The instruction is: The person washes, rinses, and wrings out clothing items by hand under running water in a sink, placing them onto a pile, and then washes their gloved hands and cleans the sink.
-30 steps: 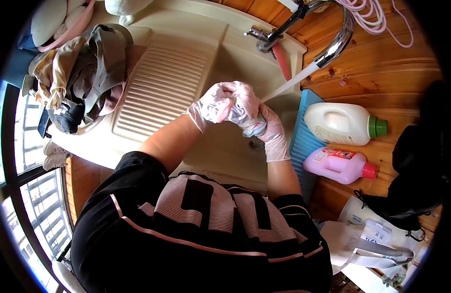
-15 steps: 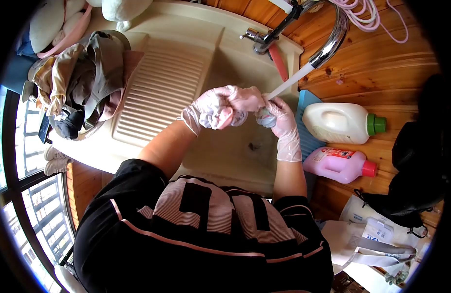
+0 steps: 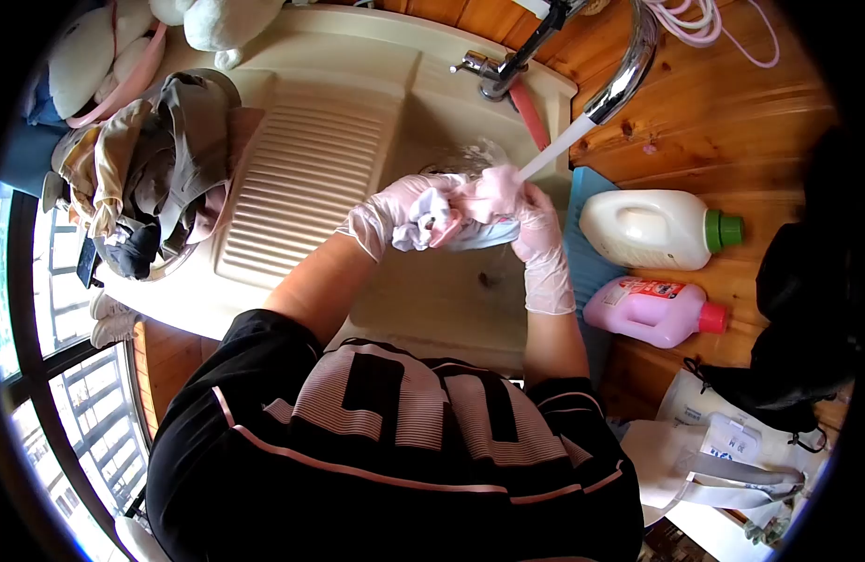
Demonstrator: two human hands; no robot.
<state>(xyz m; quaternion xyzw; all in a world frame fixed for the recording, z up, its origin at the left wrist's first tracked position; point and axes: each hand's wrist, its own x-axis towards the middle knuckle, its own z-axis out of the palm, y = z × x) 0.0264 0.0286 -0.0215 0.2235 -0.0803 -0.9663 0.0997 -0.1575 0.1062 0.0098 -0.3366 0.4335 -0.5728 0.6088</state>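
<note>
A wet, bunched cloth (image 3: 462,214) in pink, white and pale blue stretches between my hands over the sink basin (image 3: 432,304). My left hand (image 3: 395,208), in a thin translucent glove, is closed round its left end. The right end is gripped by my right hand (image 3: 542,234), gloved the same way. From the chrome faucet (image 3: 624,89), a stream of water (image 3: 556,148) runs down onto the cloth near my right fingers. Water splashes behind the cloth. Some of my fingers are hidden by the fabric.
A ribbed washboard (image 3: 306,178) lies left of the basin, with piled clothes (image 3: 161,169) beyond it. To the right are a blue ribbed board (image 3: 592,229), a white bottle (image 3: 643,229) with a green cap and a pink bottle (image 3: 648,311) with a red cap.
My hands have drawn apart and the cloth, a tight bundle before, is now spread between them. The water stream now strikes the cloth and splashes behind it.
</note>
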